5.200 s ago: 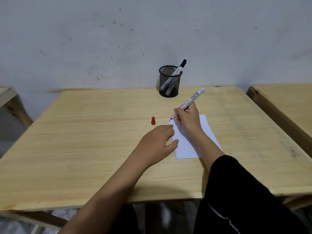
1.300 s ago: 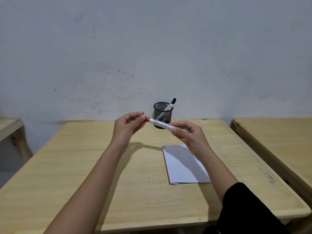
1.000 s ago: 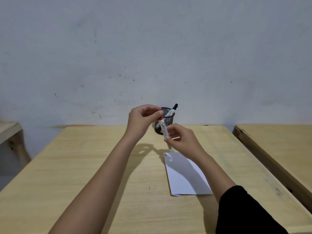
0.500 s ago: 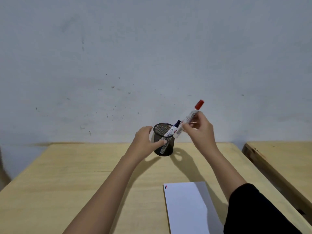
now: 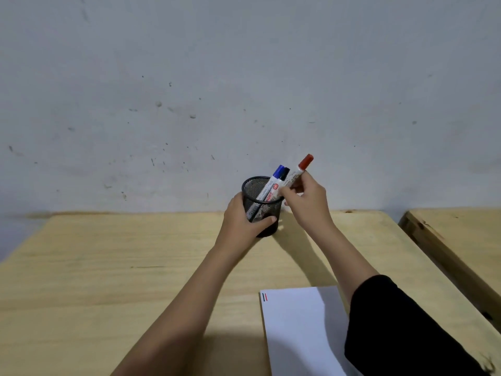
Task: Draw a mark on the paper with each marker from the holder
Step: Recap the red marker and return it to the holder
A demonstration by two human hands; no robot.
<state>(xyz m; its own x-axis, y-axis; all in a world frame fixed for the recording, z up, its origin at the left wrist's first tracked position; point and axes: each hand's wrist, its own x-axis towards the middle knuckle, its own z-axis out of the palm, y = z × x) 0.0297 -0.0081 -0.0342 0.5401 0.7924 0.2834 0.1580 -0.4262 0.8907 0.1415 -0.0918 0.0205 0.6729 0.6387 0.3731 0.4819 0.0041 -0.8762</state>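
A black mesh holder (image 5: 254,188) stands at the far edge of the wooden table (image 5: 108,267). My left hand (image 5: 241,223) wraps around its side. My right hand (image 5: 306,199) pinches the capped red marker (image 5: 301,169), tilted, its lower end at the holder's rim. A blue-capped marker (image 5: 271,185) and a black-capped marker (image 5: 284,172) lean inside the holder. The white paper (image 5: 298,329) lies near me on the right, with two short marks, one black and one red (image 5: 265,297), at its top left corner.
A grey wall rises right behind the holder. A second wooden table (image 5: 461,234) stands to the right across a narrow gap. My black sleeve (image 5: 406,329) covers part of the paper.
The red marker was capped, then carried from above the paper to the holder. My left hand went from the cap to gripping the holder. The view tilted up toward the wall.
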